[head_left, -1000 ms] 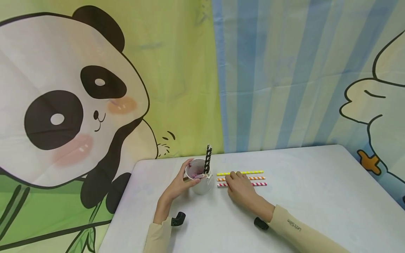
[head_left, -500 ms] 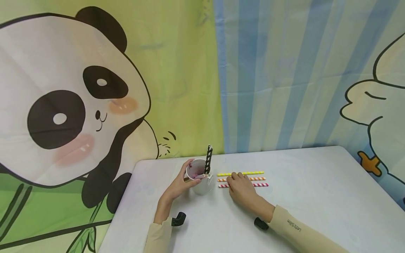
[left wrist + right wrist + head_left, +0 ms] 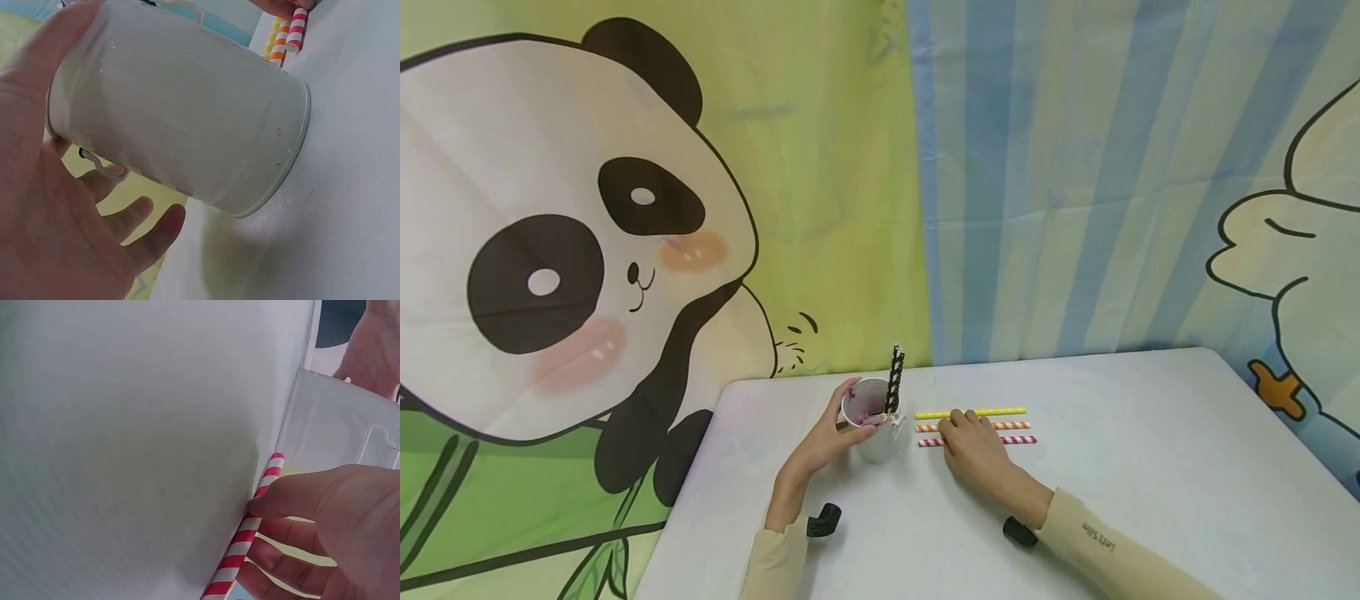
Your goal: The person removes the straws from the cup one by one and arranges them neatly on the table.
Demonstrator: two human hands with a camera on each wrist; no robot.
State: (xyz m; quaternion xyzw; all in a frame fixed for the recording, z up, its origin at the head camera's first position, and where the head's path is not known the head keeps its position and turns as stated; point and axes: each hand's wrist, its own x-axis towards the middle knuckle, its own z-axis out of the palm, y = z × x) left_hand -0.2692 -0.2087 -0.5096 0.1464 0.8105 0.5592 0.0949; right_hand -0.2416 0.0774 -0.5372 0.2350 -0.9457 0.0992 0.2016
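A small white bucket (image 3: 881, 450) with side handles stands at the middle of the table. My left hand (image 3: 822, 442) grips its upper rim, thumb in front, other fingers round the far side; in the left wrist view the lower fingers are off the wall. Black-and-white patterned straws (image 3: 894, 379) stick up from inside it. To its right lie three striped paper straws: yellow (image 3: 1009, 410), orange (image 3: 1013, 426) and red (image 3: 1021, 439). My right hand (image 3: 979, 450) is over them. In the right wrist view its thumb presses the red-and-white straw (image 3: 235, 560), with the other fingers behind that straw.
The white tabletop (image 3: 1135, 433) reaches back to a curtain (image 3: 1037, 167) printed with a panda and another cartoon animal. Black wrist-worn pieces show at the left cuff (image 3: 824, 519) and the right cuff (image 3: 1019, 531).
Almost nothing moves. The right hand and the straws under it shift very slightly to the right; the left hand stays on the bucket.
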